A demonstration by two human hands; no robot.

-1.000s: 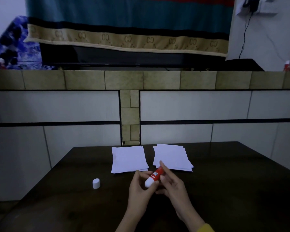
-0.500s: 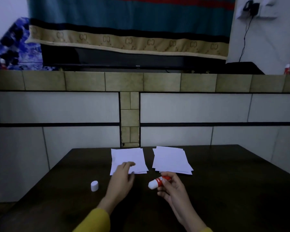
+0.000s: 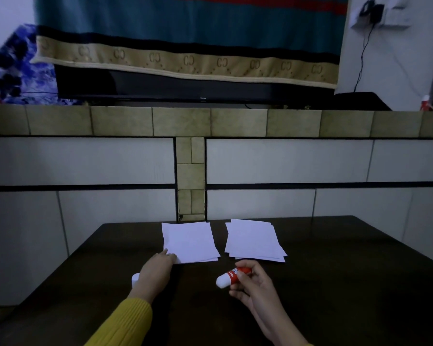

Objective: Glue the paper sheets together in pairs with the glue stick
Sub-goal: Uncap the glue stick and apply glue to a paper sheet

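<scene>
Gripping the glue stick (image 3: pixel 231 276), right hand (image 3: pixel 256 287); left hand (image 3: pixel 155 270) touches paper stack (image 3: pixel 189 242).

The left hand (image 3: pixel 158 267) leaves the glue stick (image 3: pixel 231 275) and now touches the near corner of the left paper stack (image 3: pixel 189 242).

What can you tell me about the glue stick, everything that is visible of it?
The glue stick is a short round tube, plastic by its look, with a red body bearing a white label and a rounded white end. It lies nearly level, white end pointing to the left and slightly toward the person. The right hand grips its red part, fingers curled round it, just above the dark table, near the right paper stack. Whether glue is exposed cannot be told.
</scene>
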